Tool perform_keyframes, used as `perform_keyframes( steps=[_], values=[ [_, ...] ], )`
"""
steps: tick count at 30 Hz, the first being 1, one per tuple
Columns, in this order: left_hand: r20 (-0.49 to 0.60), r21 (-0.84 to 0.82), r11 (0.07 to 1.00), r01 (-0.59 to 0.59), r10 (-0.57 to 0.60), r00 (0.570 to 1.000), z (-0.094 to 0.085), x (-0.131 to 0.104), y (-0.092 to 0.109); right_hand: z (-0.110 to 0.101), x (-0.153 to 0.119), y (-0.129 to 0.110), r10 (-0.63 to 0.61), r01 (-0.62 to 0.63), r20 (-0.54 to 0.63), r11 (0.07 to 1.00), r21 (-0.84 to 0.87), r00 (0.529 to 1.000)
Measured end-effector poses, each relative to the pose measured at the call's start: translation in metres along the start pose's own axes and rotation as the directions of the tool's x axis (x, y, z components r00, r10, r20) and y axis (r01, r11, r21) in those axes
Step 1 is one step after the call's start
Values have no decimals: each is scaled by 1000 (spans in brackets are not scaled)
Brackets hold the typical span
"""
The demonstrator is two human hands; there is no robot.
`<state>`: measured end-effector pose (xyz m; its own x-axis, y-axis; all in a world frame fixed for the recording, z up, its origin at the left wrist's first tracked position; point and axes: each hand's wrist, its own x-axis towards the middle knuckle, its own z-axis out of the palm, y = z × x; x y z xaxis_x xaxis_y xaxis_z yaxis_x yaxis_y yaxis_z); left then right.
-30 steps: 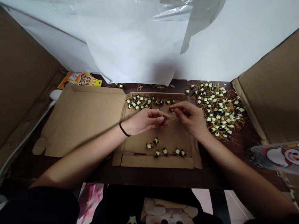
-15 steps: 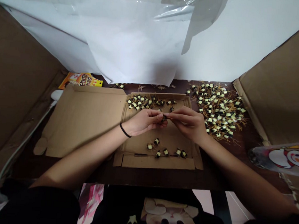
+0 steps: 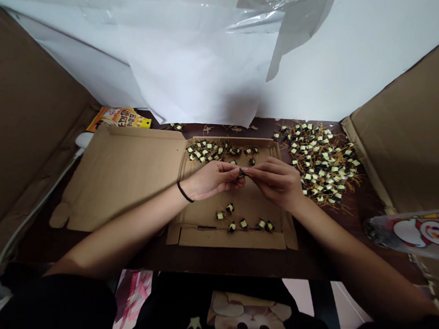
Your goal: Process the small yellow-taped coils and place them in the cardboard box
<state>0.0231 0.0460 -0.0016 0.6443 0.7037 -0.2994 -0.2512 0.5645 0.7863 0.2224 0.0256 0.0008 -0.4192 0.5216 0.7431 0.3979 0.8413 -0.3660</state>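
Observation:
Above an open cardboard box (image 3: 198,237), my left hand (image 3: 215,179) pinches a small dark coil part (image 3: 241,173). My right hand (image 3: 279,180) meets it from the right, thumb and forefinger pressed together at the part's thin wires. The part's far details are hidden by the fingers. Behind the hands, a cluster of yellow-and-black coil parts (image 3: 205,150) lies along the box's back. Several more parts (image 3: 243,223) are scattered near its front edge.
A large pile of similar parts with copper-coloured wires (image 3: 323,163) is on the dark table at right. An orange snack packet (image 3: 119,117), a white cable (image 3: 33,209) and cardboard walls stand at left. A printed plastic bag (image 3: 421,231) lies far right.
My right fingers have shifted very slightly at the part's wires. My left hand holds nearly the same place, and the parts in the box have not moved.

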Motion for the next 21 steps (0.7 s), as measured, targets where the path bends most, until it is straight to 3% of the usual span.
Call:
perform_keyframes(
  steps=[13, 21],
  values=[
    [-13, -1, 999, -43, 43, 999, 1, 2, -3, 0, -1, 3, -77, 89, 72, 978, -186, 994],
    [33, -82, 996, -24, 27, 999, 4, -1, -1, 1, -2, 1, -48, 50, 19, 994, -93, 999]
  ],
)
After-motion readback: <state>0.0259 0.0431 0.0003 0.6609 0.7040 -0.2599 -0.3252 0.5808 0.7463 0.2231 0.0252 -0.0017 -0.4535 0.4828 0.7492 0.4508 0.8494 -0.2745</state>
